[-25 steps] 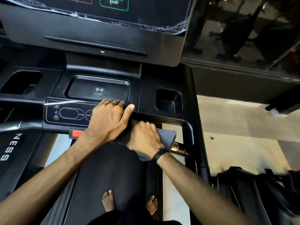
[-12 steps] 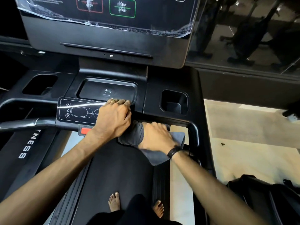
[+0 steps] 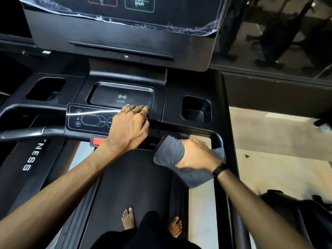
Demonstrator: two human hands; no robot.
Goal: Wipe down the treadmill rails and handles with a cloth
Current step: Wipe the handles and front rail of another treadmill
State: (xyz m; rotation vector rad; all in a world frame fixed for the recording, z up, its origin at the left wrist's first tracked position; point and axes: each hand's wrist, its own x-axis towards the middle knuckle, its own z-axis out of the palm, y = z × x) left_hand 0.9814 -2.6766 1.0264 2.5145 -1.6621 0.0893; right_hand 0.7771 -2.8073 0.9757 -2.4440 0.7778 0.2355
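A grey cloth (image 3: 170, 151) is wrapped over the treadmill's right front handle bar (image 3: 214, 137). My right hand (image 3: 196, 154) grips the cloth around that bar, just left of the bar's bend. My left hand (image 3: 130, 126) rests on the right end of the black control panel (image 3: 86, 118), its fingers curled over the panel's far edge next to the wireless charging tray (image 3: 122, 96). The left handle bar (image 3: 27, 132) runs off to the left, untouched.
The big console screen (image 3: 125, 15), with peeling film, stands above. Cup holders (image 3: 196, 109) flank the tray. A red safety key (image 3: 98, 141) sits below the panel. My bare feet (image 3: 128, 219) stand on the belt. A black bag (image 3: 296, 212) lies on the floor at right.
My right hand has slid the cloth to the right along the handle bar, away from my left hand. My left hand stays on the panel, and the camera has shifted a little.
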